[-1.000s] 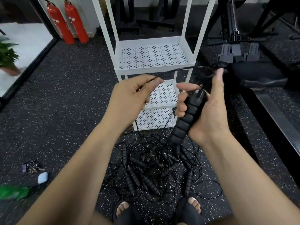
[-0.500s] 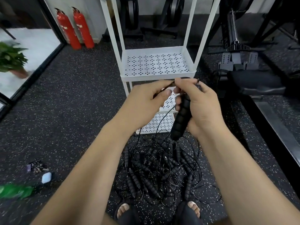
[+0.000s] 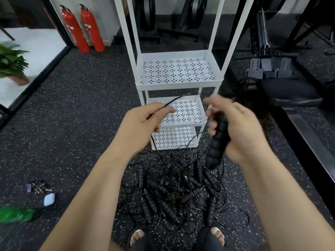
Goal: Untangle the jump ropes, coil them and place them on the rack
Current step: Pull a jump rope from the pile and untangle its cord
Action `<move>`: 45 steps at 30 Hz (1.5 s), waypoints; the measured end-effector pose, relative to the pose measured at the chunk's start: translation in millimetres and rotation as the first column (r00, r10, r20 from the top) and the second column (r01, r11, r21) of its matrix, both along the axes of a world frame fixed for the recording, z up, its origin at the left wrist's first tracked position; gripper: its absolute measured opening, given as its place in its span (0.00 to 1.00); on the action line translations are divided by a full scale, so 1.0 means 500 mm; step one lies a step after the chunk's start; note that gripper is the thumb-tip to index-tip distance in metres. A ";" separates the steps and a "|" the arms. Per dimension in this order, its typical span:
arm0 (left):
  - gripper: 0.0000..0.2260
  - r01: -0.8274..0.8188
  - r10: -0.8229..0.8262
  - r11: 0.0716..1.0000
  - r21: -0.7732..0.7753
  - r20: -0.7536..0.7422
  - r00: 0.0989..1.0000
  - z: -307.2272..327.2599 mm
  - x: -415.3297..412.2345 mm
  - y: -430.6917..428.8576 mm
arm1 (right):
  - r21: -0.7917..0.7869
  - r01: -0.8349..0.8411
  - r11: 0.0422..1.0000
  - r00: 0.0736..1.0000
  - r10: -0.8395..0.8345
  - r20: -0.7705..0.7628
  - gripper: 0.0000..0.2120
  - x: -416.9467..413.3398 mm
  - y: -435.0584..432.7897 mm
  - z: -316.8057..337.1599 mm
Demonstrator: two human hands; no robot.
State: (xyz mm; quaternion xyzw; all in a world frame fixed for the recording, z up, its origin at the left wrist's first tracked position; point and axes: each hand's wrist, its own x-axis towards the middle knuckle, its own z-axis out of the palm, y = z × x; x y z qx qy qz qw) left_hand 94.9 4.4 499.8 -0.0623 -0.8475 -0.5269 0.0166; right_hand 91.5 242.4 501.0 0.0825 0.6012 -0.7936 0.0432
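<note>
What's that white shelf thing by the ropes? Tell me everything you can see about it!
The white rack looks like painted metal. Thin posts stand straight up and carry three tray shelves with raised rims, each punched with little diamond-shaped holes. It stands upright on the speckled black floor, just behind the tangled rope pile. No rope shows on its shelves. The left hand and right hand hide part of the middle shelf.

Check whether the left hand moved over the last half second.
Yes: the left hand drew leftward against the white rack, parting from the right hand.
</note>
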 end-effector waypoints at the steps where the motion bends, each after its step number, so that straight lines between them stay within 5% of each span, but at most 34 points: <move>1: 0.09 0.026 -0.026 1.000 -0.001 -0.020 0.999 0.003 -0.002 0.012 | 0.066 -0.082 0.994 0.996 0.080 0.028 0.18 0.005 -0.010 -0.010; 3: 0.09 0.084 -0.087 0.996 -0.041 -0.071 0.994 0.005 -0.003 0.035 | 0.123 -0.163 0.979 0.987 0.159 0.038 0.17 0.014 -0.032 -0.025; 8: 0.07 0.134 -0.141 0.987 -0.091 -0.073 0.987 -0.010 -0.006 0.052 | 0.062 -0.006 0.998 1.000 0.008 -0.025 0.04 0.012 -0.045 -0.027; 13: 0.09 0.183 -0.181 0.973 -0.138 0.028 0.983 -0.034 -0.010 0.057 | 0.039 -0.040 0.998 0.997 0.042 -0.065 0.06 0.009 -0.047 -0.012; 26: 0.06 0.081 -0.076 0.996 -0.040 0.115 0.991 -0.058 -0.036 -0.011 | -0.122 0.175 0.977 0.967 -0.194 -0.165 0.06 -0.008 0.025 0.028; 30: 0.07 0.060 -0.061 0.998 0.029 0.047 0.997 -0.041 -0.032 0.001 | -0.124 0.082 0.989 0.988 -0.097 -0.120 0.06 -0.010 0.015 0.016; 35: 0.06 0.108 -0.106 0.994 0.033 -0.071 0.992 -0.015 -0.020 0.049 | 0.095 -0.097 0.991 0.995 0.096 0.016 0.15 0.000 -0.035 -0.022; 45: 0.07 0.154 -0.154 0.988 -0.009 0.005 0.988 -0.030 -0.016 0.055 | 0.029 -0.022 0.999 0.999 0.023 -0.048 0.05 0.000 -0.045 -0.015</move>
